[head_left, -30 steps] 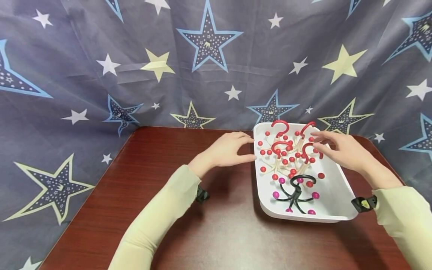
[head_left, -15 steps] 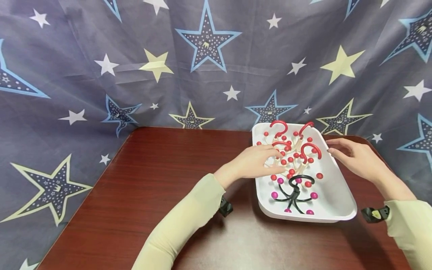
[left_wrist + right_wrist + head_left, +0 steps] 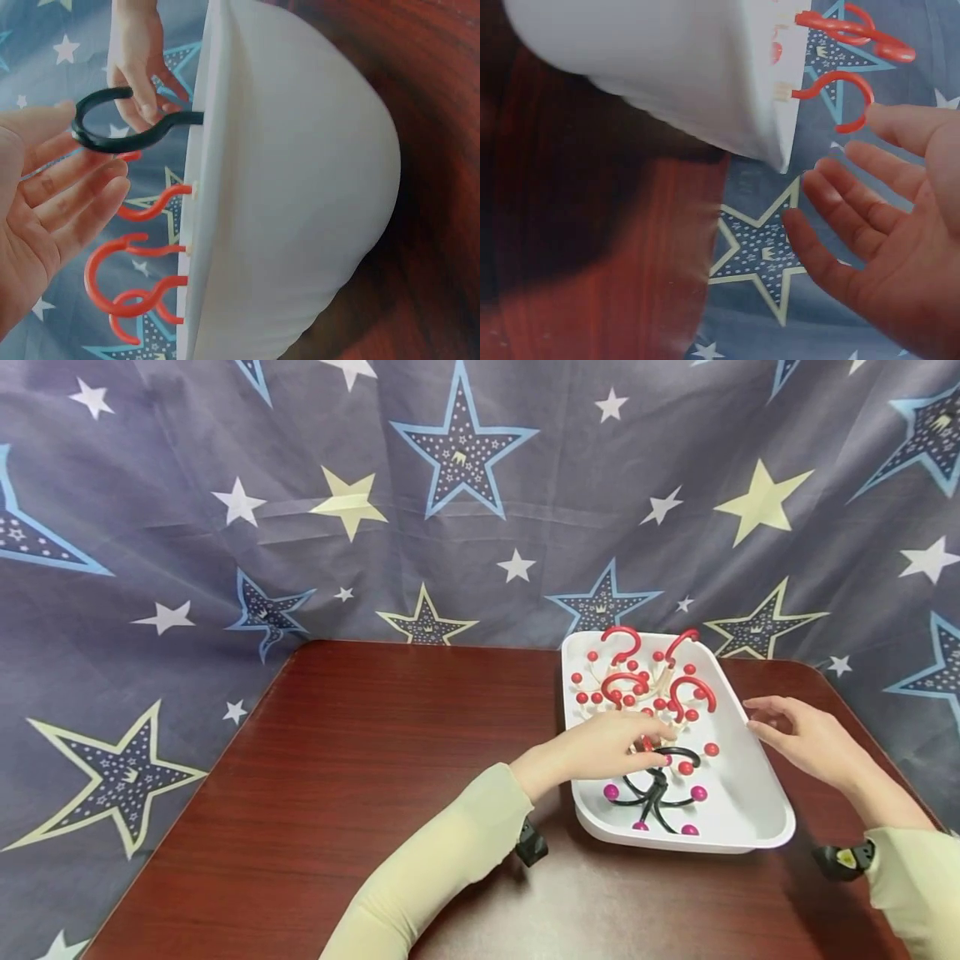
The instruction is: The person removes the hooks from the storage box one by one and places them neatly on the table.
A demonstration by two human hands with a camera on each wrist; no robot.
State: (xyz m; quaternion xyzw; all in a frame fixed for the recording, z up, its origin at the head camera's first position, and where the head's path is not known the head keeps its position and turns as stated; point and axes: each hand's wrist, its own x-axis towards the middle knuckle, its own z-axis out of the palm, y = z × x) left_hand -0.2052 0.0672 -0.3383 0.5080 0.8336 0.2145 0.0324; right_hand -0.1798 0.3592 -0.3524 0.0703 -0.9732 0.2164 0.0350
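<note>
In the head view my left hand (image 3: pixel 603 745) reaches over the white tray (image 3: pixel 742 802), fingers loosely extended. Below its fingertips is a black hanger (image 3: pixel 657 793) with a hook on top and curved arms tipped with magenta balls. The left wrist view has the thumb and fingers around the black hook (image 3: pixel 124 142), the thumb right at its curve, not closed on it. My right hand (image 3: pixel 806 739) hovers just off the tray's right rim, fingers relaxed, holding nothing. Several cream hangers with red hooks (image 3: pixel 693 689) and red ball tips stand behind the black one, partly hidden by the left hand.
The tray stands on a dark red-brown wooden table (image 3: pixel 375 735), toward its right side. A grey cloth with stars (image 3: pixel 480 568) hangs behind the table. Loose-looking red balls (image 3: pixel 711 749) show at the right of the black hanger.
My left hand has moved right and toward me, from the tray's left rim to over the black hanger. My right hand has drawn back from the red hooks to outside the right rim.
</note>
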